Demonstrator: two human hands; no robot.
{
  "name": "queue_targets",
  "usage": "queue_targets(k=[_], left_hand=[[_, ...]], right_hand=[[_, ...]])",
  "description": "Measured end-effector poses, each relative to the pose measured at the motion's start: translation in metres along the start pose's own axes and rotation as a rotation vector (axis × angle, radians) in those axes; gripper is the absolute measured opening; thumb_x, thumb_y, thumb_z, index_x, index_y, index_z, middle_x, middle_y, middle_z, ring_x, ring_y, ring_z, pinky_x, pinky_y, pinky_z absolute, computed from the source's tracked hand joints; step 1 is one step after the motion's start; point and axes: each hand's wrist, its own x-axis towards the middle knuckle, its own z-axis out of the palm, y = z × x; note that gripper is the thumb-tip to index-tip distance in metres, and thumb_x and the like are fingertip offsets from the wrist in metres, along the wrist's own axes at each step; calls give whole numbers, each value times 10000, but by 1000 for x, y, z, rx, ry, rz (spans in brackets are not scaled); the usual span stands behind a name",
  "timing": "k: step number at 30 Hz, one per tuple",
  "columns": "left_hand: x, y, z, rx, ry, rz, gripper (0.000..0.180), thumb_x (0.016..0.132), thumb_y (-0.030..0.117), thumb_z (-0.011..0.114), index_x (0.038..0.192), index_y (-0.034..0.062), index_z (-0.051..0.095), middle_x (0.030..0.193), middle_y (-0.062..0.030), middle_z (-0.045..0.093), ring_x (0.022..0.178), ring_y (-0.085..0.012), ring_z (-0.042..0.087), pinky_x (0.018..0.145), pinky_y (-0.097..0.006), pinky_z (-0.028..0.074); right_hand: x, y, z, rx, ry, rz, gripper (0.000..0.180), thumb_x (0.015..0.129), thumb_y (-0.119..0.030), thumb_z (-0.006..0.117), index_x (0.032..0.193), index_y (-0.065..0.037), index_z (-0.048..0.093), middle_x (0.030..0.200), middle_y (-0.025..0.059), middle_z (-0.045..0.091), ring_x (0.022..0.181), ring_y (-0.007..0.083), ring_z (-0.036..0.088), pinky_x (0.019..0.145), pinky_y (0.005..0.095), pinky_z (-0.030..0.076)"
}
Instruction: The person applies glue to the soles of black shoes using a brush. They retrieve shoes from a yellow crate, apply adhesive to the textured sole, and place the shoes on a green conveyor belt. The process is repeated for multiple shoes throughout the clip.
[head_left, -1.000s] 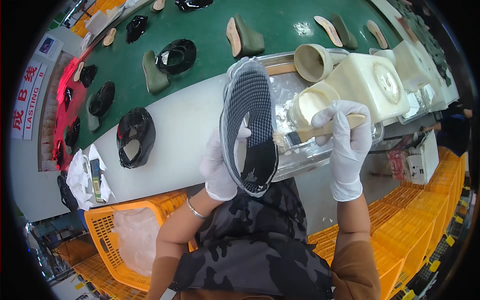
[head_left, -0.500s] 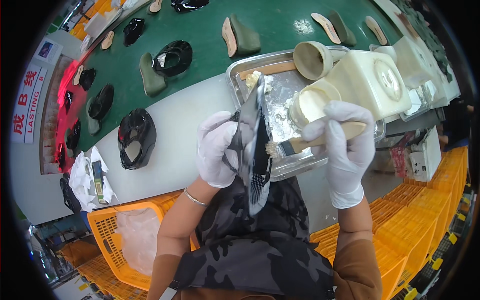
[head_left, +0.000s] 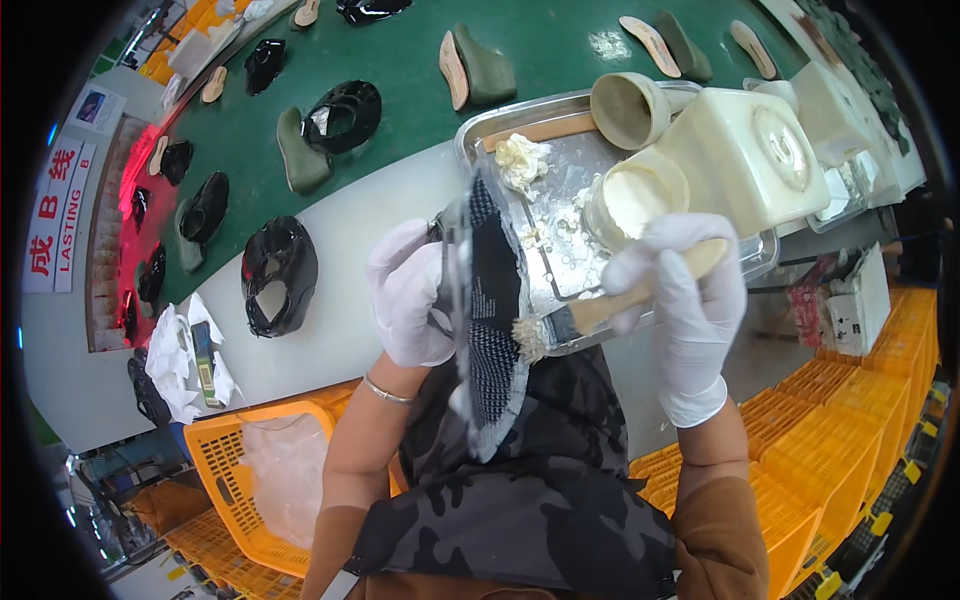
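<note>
- Gripping the black shoe upper (head_left: 497, 280) with the left hand (head_left: 410, 295), fingers curled shut on its left side; holding it near-on-edge, left of and nearer than the metal tray (head_left: 466, 150).
- Pinching the brush (head_left: 590, 314) in the right hand (head_left: 690, 300), closed about the wooden handle, aiming the bristles (head_left: 528, 341) left at the upper's right edge; seemingly touching, hard to be sure.
- Could easily smear the glossy outer side here by tilting the thin upper, or buckle it by pressing too hard!
- Might drip onto the camouflage apron (head_left: 540, 450) from overloaded bristles, or bump the cup (head_left: 601, 215) just beyond the right hand by swinging wide.
- Now, lettering: red and blue on a white sign (head_left: 58, 215), far left; pale marks inside the upper, too small to read.
</note>
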Motion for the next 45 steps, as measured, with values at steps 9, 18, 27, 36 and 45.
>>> queue_targets(k=[9,18,27,36,45], left_hand=[[7,18,-9,140,80,27,308,593,24,715,878,40,600,927,-112,624,959,-323,545,838,-396,447],[-13,-8,14,-622,115,-515,274,864,183,490,1029,-29,542,1027,-119,569,948,-220,558,804,-331,472],[38,-23,5,-580,177,-618,235,881,57,526,1095,-36,551,974,-60,601,772,-99,579,656,-208,486],[151,-111,64,-486,83,-652,192,831,125,561,863,-50,635,688,-54,622,640,-79,534,584,-260,424],[236,-133,141,360,-209,-295,219,742,275,630,862,96,670,844,-121,655,826,-294,615,733,-380,476]], right_hand=[[-9,22,-9,141,-138,-123,186,865,-6,534,1013,-29,423,883,137,604,758,132,611,585,200,511],[31,43,-9,-47,-189,-664,206,861,-4,549,1028,-13,430,957,173,601,856,208,621,730,295,532],[87,-36,-45,-286,-100,-523,132,880,-36,537,999,-33,479,928,105,621,834,149,628,671,213,518],[121,-42,-80,-422,-154,-98,42,891,-92,512,931,-79,514,843,32,624,782,71,587,587,177,432],[120,-47,-75,-375,-197,59,82,858,-80,552,933,-81,521,876,32,616,803,81,577,618,182,424]])
